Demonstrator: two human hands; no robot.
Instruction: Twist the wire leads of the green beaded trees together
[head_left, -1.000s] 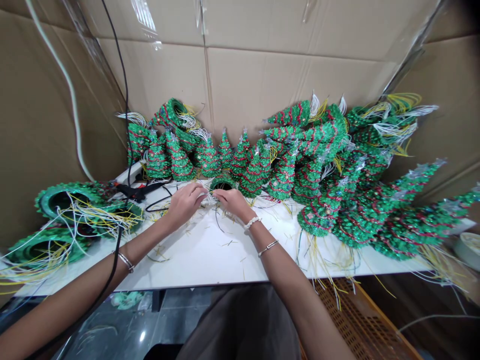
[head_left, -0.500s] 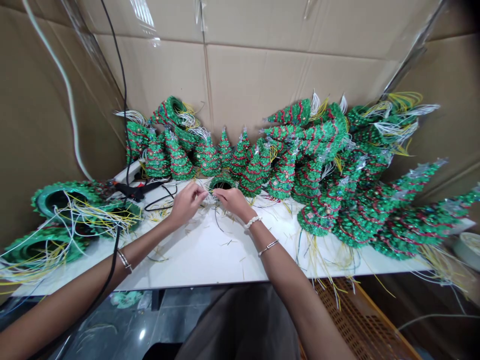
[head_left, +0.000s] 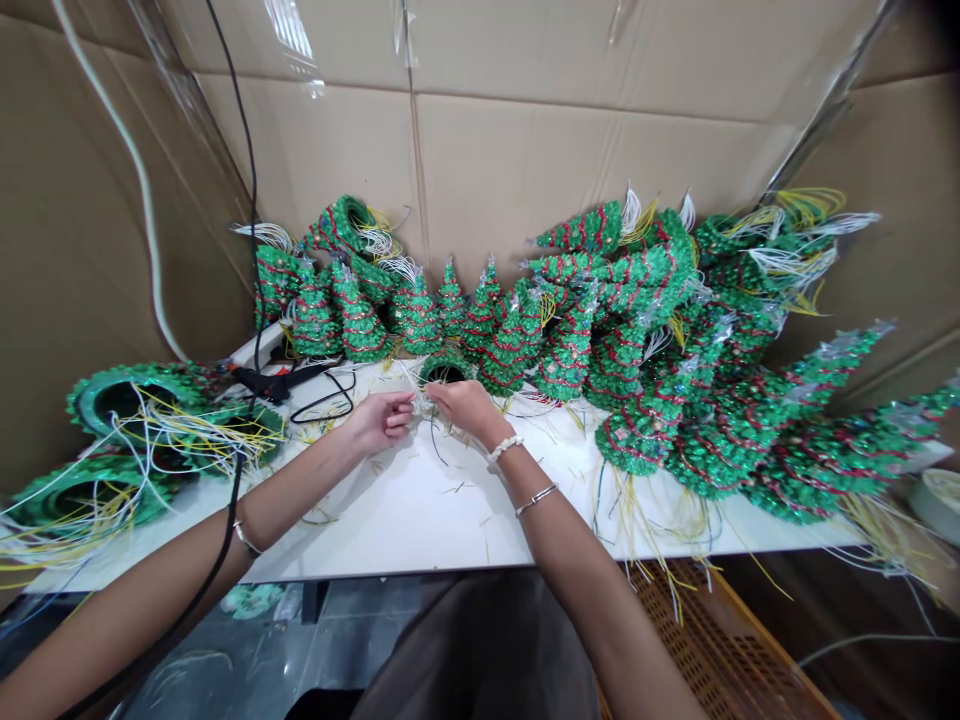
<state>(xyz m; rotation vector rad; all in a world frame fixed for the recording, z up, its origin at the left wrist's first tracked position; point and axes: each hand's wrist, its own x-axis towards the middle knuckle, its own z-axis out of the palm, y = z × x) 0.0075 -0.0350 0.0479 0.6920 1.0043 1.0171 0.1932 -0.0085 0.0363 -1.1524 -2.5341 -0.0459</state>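
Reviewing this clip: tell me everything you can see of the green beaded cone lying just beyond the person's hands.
The green beaded cone is a small tree-shaped form with a bumpy, bead-like surface. It sits low on the white table top, with its round, dark, hollow base facing the camera. Its far end is hidden among the upright beaded trees behind it. Thin pale wires lie just in front of the opening, between it and the right hand and left hand; whether they come from inside the cone cannot be told.
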